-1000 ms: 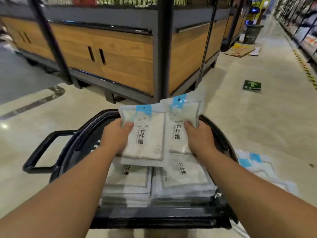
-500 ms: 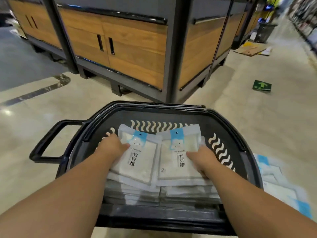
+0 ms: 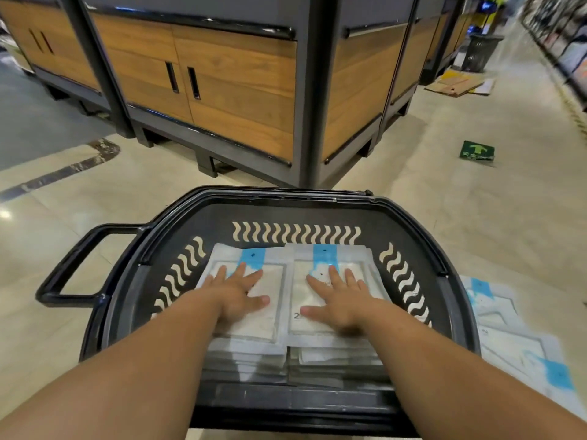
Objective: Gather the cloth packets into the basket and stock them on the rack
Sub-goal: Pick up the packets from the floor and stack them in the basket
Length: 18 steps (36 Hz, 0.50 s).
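A black plastic basket (image 3: 457, 300) stands on the floor in front of me, holding two side-by-side stacks of white cloth packets with blue tabs. My left hand (image 3: 236, 295) lies flat with spread fingers on the top packet of the left stack (image 3: 270, 319). My right hand (image 3: 341, 300) presses flat on the top packet of the right stack (image 3: 301, 281). More packets (image 3: 521, 347) lie on the floor to the right of the basket.
A wood-panelled display unit with a dark metal frame (image 3: 305, 100) stands just beyond the basket. The basket's handle (image 3: 68, 268) sticks out left. Flattened cardboard (image 3: 457, 85), a dark bin (image 3: 481, 52) and a green arrow floor sticker (image 3: 476, 150) lie along the aisle at right.
Both hands lowered the two packets they held onto the stacks in the basket, let go, and now lie flat on them. My view tilted down.
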Each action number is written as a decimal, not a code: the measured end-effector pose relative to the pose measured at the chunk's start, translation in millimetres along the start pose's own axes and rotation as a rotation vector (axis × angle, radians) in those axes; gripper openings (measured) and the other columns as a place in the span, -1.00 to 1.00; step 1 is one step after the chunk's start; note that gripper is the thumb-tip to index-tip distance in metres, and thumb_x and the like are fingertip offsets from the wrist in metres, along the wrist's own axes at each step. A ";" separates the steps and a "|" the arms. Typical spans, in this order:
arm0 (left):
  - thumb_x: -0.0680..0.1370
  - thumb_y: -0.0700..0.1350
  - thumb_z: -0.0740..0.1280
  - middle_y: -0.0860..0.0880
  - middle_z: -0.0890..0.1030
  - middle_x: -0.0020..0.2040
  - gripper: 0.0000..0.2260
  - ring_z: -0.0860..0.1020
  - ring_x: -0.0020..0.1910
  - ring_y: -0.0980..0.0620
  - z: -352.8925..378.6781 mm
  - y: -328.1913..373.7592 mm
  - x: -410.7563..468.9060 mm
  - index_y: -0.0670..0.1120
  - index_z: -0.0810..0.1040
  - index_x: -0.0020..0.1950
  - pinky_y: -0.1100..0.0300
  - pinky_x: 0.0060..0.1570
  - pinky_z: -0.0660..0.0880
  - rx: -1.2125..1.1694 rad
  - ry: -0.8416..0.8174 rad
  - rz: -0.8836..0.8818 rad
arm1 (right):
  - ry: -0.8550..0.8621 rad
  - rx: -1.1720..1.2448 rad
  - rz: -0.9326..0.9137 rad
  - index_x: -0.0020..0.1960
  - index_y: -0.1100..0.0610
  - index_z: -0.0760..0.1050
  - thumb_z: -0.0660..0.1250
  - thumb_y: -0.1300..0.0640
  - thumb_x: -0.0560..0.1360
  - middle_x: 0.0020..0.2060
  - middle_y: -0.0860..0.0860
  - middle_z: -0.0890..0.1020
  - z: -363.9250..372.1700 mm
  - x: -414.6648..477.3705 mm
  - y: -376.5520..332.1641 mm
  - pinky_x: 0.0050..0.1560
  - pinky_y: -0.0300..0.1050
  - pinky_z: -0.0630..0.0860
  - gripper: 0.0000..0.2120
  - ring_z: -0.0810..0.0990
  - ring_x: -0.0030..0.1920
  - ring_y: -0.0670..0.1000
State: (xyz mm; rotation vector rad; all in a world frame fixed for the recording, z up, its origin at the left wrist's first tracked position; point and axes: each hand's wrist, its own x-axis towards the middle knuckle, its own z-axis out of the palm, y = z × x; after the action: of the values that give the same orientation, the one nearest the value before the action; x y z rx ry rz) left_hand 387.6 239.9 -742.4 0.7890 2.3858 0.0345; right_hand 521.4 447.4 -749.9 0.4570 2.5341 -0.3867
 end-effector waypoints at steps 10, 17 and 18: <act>0.58 0.40 -0.01 0.05 -0.31 0.61 -0.34 -0.28 0.59 -0.16 10.2 -6.7 7.4 0.29 -0.27 0.57 -0.19 0.53 -0.23 0.103 -0.011 -0.039 | -0.061 -0.026 0.050 0.57 -0.29 -0.34 -0.02 -0.51 0.52 0.56 0.04 -0.42 4.8 -4.1 2.4 0.55 0.26 -0.30 -0.21 -0.40 0.57 0.24; 0.59 0.27 0.24 -0.05 0.22 0.59 -0.38 0.28 0.50 -0.17 -25.4 10.0 14.8 0.18 0.14 0.60 -0.09 0.46 0.25 0.059 -0.027 -0.092 | 0.121 0.067 0.062 0.60 -0.05 0.13 0.25 -0.17 0.60 0.57 0.09 0.25 -18.2 -9.5 7.0 0.47 0.15 0.30 -0.36 0.29 0.50 0.19; 0.60 0.23 0.25 -0.07 0.32 0.53 -0.43 0.36 0.44 -0.14 -31.9 16.1 12.2 0.13 0.22 0.58 -0.03 0.40 0.32 0.065 0.014 -0.099 | 0.162 0.049 0.082 0.56 -0.01 0.21 0.25 -0.12 0.60 0.49 0.09 0.37 -23.5 -10.5 8.4 0.39 0.11 0.39 -0.42 0.39 0.42 0.18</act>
State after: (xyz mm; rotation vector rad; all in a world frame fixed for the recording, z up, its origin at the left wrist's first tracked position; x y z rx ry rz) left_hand 370.5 264.9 -720.0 0.7019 2.4463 -0.0787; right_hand 522.5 460.8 -726.4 0.6317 2.6557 -0.3960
